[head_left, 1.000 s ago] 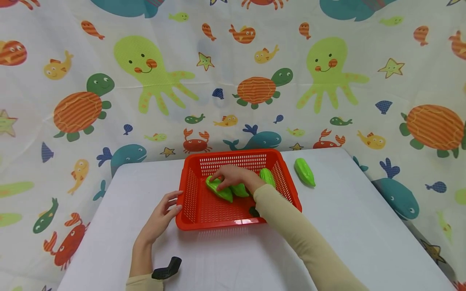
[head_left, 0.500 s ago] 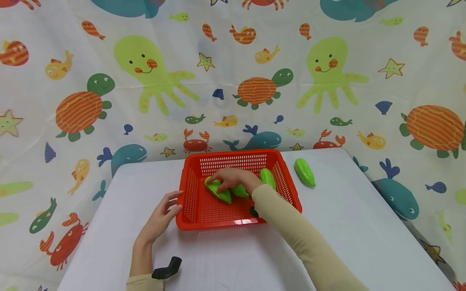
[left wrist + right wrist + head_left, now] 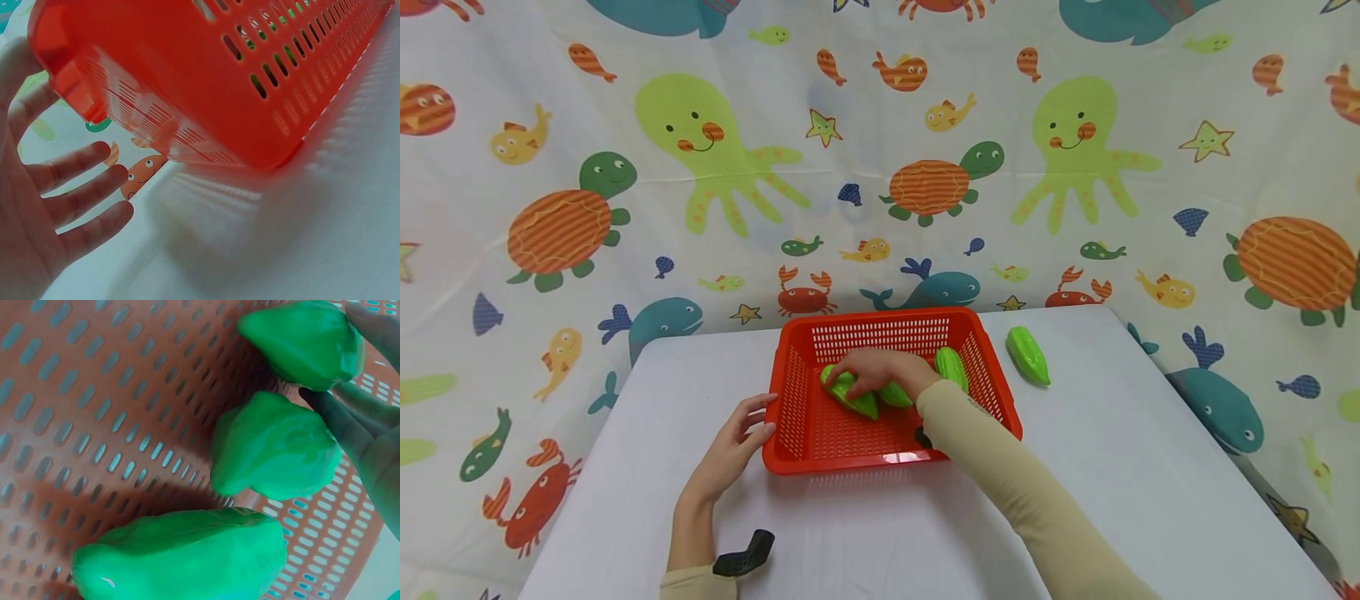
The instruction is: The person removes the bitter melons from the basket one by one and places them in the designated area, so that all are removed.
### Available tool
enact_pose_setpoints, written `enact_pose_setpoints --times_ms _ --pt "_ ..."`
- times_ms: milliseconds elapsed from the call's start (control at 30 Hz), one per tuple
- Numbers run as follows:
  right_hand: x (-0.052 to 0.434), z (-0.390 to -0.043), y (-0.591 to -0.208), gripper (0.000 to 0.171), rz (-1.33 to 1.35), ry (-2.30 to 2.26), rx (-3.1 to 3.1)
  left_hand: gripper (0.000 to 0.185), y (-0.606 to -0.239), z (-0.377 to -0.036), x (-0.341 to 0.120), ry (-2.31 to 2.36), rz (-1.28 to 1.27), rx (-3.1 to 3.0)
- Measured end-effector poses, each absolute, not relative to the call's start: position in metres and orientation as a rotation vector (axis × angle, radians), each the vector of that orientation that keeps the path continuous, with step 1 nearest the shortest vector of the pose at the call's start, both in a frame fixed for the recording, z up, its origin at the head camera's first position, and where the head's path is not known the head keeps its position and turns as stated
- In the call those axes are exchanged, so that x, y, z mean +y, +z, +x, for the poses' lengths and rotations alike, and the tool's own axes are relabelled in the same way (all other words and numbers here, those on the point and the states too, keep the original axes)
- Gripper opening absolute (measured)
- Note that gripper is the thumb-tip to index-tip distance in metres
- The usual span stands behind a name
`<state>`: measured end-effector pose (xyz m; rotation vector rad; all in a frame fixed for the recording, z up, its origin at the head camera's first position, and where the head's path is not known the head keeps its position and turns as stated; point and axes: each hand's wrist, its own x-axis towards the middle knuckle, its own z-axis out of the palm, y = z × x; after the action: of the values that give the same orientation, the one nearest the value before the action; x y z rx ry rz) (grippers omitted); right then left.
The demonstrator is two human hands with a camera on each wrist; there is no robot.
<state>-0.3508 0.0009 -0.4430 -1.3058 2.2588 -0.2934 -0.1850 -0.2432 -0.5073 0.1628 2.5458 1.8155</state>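
- The right hand [image 3: 880, 372] lay inside the red perforated plastic basket [image 3: 891, 454], its fingers curled over the upper end of a green, ridged, pod-shaped plastic vegetable [image 3: 850, 393] that rested on the basket's floor.
- In the right wrist view the fingers [image 3: 350, 428] reached down between two of the green pieces and touched them; whether they gripped the vegetable firmly or merely rested on it could not be told.
- A second green plastic vegetable [image 3: 895, 394] lay just beside the first, partly under the same hand, and a third green plastic vegetable [image 3: 951, 367] leaned against the basket's right wall.
- The left hand [image 3: 733, 446] lay relaxed on the white table [image 3: 1112, 467], fingers straight and slightly spread, the fingertips [image 3: 765, 430] at the basket's near-left corner; it held nothing.
- The left wrist view showed the left hand's palm [image 3: 37, 206] just beside the basket's outer wall [image 3: 206, 81].
- A fourth green plastic vegetable [image 3: 1027, 354] lay on the table outside the basket, to its right.
- A white curtain printed with sea animals [image 3: 715, 150] hung behind the table.
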Motion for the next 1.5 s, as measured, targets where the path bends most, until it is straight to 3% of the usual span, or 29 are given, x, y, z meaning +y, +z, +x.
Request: enact_pose_setpoints --times_ms 900,1500 --pt "0.012 -0.357 -0.440 0.042 -1.185 -0.623 2.301 0.053 -0.508 -0.185 -0.244 1.802 0.156 2.562" --pt "0.038 -0.359 -0.407 0.042 -1.019 -1.028 2.388 0.054 -0.507 -0.186 -0.244 1.805 0.171 2.557"
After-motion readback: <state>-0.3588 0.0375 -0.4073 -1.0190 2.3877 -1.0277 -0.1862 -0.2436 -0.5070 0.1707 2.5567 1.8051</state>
